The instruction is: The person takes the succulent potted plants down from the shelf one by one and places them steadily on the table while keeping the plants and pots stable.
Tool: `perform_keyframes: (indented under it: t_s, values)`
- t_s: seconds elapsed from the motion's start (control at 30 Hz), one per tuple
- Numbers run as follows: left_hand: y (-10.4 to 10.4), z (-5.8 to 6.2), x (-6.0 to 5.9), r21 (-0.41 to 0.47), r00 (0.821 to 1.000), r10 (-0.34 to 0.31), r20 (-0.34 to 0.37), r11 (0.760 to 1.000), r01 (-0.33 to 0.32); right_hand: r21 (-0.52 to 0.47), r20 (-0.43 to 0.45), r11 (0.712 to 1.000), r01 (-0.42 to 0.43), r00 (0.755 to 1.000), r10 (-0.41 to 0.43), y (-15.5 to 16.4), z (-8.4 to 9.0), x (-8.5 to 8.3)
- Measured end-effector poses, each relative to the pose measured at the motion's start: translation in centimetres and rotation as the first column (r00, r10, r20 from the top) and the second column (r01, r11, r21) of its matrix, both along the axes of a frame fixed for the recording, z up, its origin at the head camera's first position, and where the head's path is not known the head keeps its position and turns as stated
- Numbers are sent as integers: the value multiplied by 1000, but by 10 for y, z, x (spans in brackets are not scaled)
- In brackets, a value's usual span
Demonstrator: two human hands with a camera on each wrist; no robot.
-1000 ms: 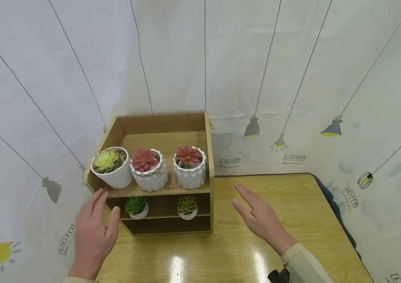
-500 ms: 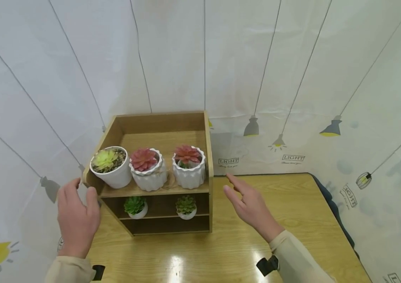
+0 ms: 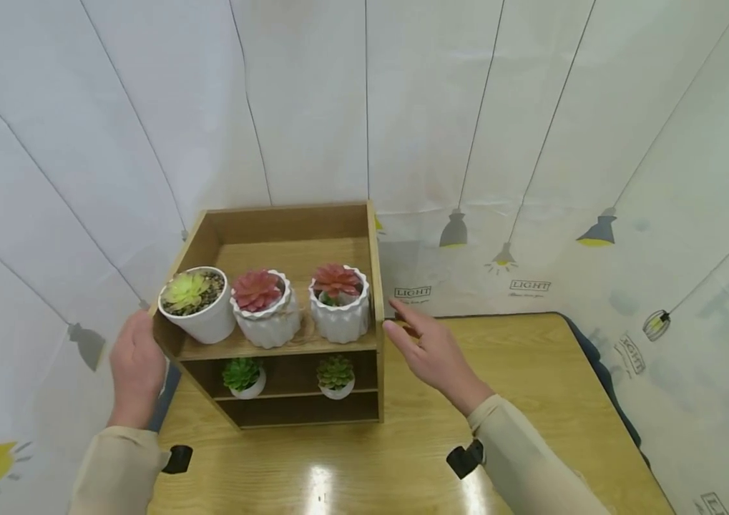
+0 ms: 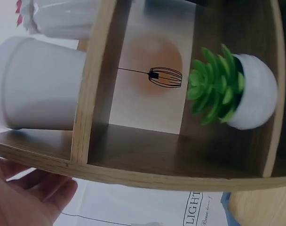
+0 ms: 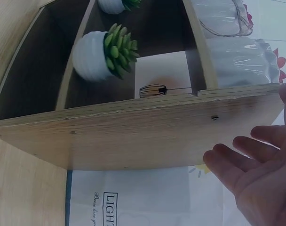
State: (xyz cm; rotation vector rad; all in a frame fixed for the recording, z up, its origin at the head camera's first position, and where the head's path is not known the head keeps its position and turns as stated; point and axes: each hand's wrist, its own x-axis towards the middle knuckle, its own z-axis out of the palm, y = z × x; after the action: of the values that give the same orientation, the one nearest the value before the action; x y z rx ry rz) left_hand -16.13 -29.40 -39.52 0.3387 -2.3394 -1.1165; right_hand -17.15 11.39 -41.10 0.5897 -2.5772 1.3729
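Note:
A wooden shelf unit [image 3: 377, 286] stands on the left part of the table. Its top shelf carries a smooth white pot with a yellow-green succulent [image 3: 193, 311] and two ribbed white pots with red succulents [image 3: 265, 315] [image 3: 338, 307]. Two small green succulents [image 3: 243, 375] [image 3: 335, 373] sit on the shelf below. My left hand [image 3: 135, 361] lies flat against the unit's left side panel, fingers relaxed [image 4: 35, 193]. My right hand [image 3: 425, 347] is open beside the right side panel [image 5: 133, 136], fingertips [image 5: 218, 157] at or just off the wood. Neither hand holds anything.
The wooden table [image 3: 519, 400] extends to the right of the unit, its right edge against a dark strip. A white curtain with printed lamps [image 3: 531, 179] hangs close behind and on both sides of the table.
My left hand has moved left and up from the front of the unit to its left side panel. My right hand has moved up and left toward the right panel.

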Motion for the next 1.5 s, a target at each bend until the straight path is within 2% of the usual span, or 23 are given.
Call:
perform_keyframes:
  t_s: [0.1,0.17,0.27,0.37,0.5,0.53,0.63,0.73,0.8,1.0,1.2,1.3,1.5]
  values:
    - [-4,5,-7,2,998,-12,55,1000,12,-16,22,1000,-17,1000,18,-3,7,-6]
    - [-5,8,-12,38,995,-14,101,999,10,-22,39,999,-23,999,24,-6,13,-9]
    - [-5,10,-19,122,986,3,164,992,-23,-33,84,999,-26,996,29,-9,21,-14]
    - [-5,13,-24,240,978,28,207,967,-79,-28,123,999,-32,992,35,-15,27,-21]
    - [-8,14,-29,336,977,59,205,933,-127,-8,175,1000,-27,984,28,-23,34,-30]
    - [-8,13,-29,339,978,66,196,932,-131,-6,190,1000,-24,982,25,-24,35,-32]
    - [-9,12,-30,336,984,80,156,933,-130,-19,229,999,-25,973,29,-26,37,-37]
    - [-7,10,-31,306,992,68,111,947,-99,-38,254,999,-23,967,32,-27,37,-40]
    - [-6,9,-32,308,993,60,101,947,-89,-47,259,999,-21,965,32,-27,36,-41]
    - [-4,7,-31,328,993,36,116,942,-72,-90,250,996,-20,967,42,-28,30,-41]
    - [-4,6,-34,348,992,29,121,935,-70,-127,220,992,16,976,13,-30,24,-40]
    - [-4,6,-34,375,993,24,119,925,-67,-133,214,991,30,977,-1,-30,22,-39]
    - [1,5,-34,368,992,37,124,926,-80,-125,222,991,46,975,-17,-28,24,-36]
